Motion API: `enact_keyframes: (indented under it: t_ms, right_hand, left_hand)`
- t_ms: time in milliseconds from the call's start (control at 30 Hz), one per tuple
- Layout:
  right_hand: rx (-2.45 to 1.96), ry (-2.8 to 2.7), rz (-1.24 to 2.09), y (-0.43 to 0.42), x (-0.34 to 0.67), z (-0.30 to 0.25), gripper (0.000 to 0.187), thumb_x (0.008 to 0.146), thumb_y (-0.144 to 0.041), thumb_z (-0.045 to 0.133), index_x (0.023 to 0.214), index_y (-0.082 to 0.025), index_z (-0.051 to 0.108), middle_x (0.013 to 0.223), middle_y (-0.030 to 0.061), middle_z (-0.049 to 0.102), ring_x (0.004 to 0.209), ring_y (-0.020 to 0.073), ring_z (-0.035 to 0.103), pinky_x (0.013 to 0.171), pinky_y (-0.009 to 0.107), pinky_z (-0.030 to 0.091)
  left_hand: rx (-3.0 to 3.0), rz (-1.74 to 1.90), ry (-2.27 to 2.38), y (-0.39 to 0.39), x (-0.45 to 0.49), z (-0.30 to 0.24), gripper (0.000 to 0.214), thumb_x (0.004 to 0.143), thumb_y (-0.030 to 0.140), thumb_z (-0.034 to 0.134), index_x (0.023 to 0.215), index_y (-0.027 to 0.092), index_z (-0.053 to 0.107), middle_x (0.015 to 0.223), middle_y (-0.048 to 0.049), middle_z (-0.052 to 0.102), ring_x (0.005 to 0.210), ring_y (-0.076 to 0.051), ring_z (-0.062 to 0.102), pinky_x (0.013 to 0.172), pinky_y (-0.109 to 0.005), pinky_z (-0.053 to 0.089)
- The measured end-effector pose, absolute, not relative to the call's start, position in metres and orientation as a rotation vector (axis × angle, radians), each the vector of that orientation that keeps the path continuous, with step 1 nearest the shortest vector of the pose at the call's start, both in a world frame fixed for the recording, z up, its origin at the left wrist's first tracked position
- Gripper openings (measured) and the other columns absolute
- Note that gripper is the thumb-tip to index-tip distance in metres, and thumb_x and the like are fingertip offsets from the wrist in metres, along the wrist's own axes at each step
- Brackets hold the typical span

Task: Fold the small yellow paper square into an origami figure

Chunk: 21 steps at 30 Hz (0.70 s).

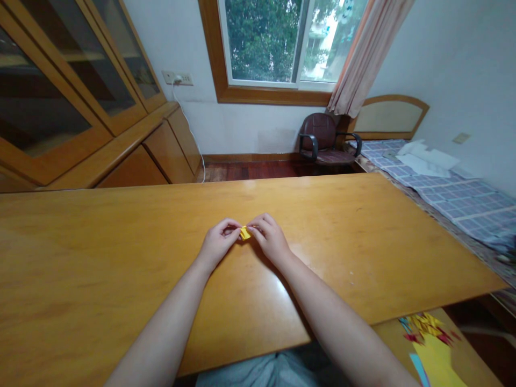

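Note:
A small folded piece of yellow paper (245,233) is held between my two hands, just above or on the wooden table (133,258). My left hand (220,242) pinches its left side with thumb and fingers. On the other side, my right hand (269,236) grips the paper's right edge, its fingers closed in a pinch. The fingertips cover part of the paper, so its full shape cannot be made out.
Lower right, a lower wooden surface (397,344) bears yellow paper sheets (437,363), a blue strip (419,368) and several small yellow and red folded pieces (427,325). Beyond the table stand a chair (322,137), a bed (455,193) and a glass-door cabinet (97,123).

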State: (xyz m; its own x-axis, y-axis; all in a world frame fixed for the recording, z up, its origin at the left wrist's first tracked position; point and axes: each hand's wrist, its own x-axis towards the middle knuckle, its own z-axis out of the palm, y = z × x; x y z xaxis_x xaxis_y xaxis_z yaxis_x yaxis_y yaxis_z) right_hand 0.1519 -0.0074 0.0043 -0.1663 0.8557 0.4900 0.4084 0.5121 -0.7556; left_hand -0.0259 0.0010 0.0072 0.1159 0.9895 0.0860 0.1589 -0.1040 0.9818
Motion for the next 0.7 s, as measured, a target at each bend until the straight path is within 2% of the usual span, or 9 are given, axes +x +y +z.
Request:
enact_keyframes:
  t_ms: [200,433,700]
  right_hand:
    - [-1.040,-1.723,0.623,-0.010,0.151,0.008,0.005,0.088,-0.022,0.061,0.091,-0.019,0.064,0.093,0.0043,0.058,0.082,0.0147,0.060,0.074,0.027,0.052]
    - [-1.051,-1.830,0.510,-0.011,0.148,0.006,0.015,0.083,-0.029,0.067,0.093,-0.020,0.062,0.100,0.0065,0.058,0.094,0.0176,0.059,0.084,0.031,0.051]
    - [-1.121,-1.886,0.382,-0.012,0.145,0.007,0.007,0.085,-0.021,0.061,0.091,-0.021,0.063,0.100,0.0073,0.059,0.096,0.0189,0.058,0.087,0.033,0.050]
  left_hand:
    - [1.462,1.145,1.197,0.004,-0.027,0.002,0.018,0.073,0.032,0.067,0.081,0.017,0.062,0.074,0.0001,0.066,0.067,-0.015,0.065,0.068,-0.026,0.055]
    - [1.503,1.163,1.248,0.004,-0.026,-0.001,0.016,0.072,0.030,0.068,0.080,0.017,0.063,0.076,-0.0005,0.066,0.072,-0.015,0.064,0.069,-0.025,0.053]
    - [1.455,1.169,1.238,0.004,-0.024,-0.002,0.023,0.072,0.035,0.071,0.082,0.017,0.061,0.078,-0.0009,0.064,0.070,-0.014,0.064,0.069,-0.027,0.056]
